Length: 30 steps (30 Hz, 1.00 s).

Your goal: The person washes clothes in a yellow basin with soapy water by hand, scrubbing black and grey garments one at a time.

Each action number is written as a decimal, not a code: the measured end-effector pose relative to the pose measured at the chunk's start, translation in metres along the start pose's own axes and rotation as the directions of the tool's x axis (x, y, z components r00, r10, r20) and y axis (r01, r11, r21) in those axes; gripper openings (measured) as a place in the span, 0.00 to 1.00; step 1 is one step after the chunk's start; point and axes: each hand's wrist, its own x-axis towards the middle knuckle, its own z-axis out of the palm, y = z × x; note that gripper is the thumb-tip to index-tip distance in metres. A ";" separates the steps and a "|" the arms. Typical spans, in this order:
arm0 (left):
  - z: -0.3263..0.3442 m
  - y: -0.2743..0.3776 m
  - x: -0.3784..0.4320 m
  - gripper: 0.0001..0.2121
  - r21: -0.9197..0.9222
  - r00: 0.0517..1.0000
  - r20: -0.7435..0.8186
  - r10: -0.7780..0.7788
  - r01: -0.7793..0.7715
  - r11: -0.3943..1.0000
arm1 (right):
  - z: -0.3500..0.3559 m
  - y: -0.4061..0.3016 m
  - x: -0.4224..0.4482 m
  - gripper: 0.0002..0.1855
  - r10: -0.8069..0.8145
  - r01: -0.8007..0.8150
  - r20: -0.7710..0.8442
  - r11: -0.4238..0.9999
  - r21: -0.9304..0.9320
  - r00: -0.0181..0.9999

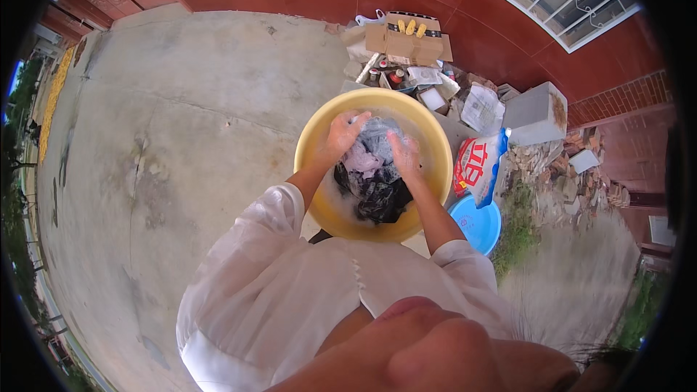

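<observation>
A large yellow plastic basin stands before me with wet laundry and suds in it. My left hand and my right hand are both inside it, foam on their skin, on either side of a bunched grey-blue cloth. Both hands grip this cloth between them. A pale pink cloth lies just below it, and black clothes fill the near side of the basin. Cloudy, soapy water shows round the heap.
A detergent bag stands right of the basin, above a light blue basin. Beyond are a cardboard box with several corn cobs, bottles, a grey block and broken bricks by a red wall.
</observation>
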 end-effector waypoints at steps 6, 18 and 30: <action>-0.031 0.021 -0.025 0.28 0.089 0.984 0.159 -0.080 0.066 0.994 | -0.013 -0.022 -0.068 0.22 -0.175 0.315 0.435 0.909 -0.273 0.883; 0.017 -0.039 -0.072 0.24 0.907 0.986 0.139 0.097 -0.166 0.388 | 0.021 0.043 -0.031 0.29 0.014 0.099 0.135 0.606 -0.789 0.991; 0.028 -0.091 0.010 0.15 0.732 0.980 0.167 -0.111 -0.048 0.680 | 0.050 0.219 0.084 0.08 -0.203 0.253 0.160 0.630 -0.734 0.966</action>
